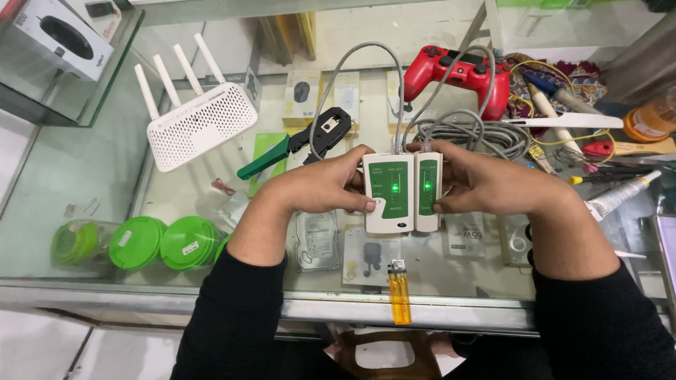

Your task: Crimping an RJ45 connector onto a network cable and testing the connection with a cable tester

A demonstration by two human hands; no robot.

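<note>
A white and green cable tester (403, 191) in two side-by-side units is held over the glass counter, with a green light lit on each unit. My left hand (325, 184) grips the larger left unit, thumb on its lower face. My right hand (486, 183) grips the narrower right unit. A grey network cable (366, 56) loops up from the tops of both units and runs into a grey coil (486, 134) behind my right hand.
A crimping tool (303, 144) with green handles and a white router (201, 123) with several antennas lie at the left. A red game controller (458, 74) sits at the back. Green round boxes (165, 243), an orange lighter (399, 292), screwdrivers and a tube (620, 197) are around.
</note>
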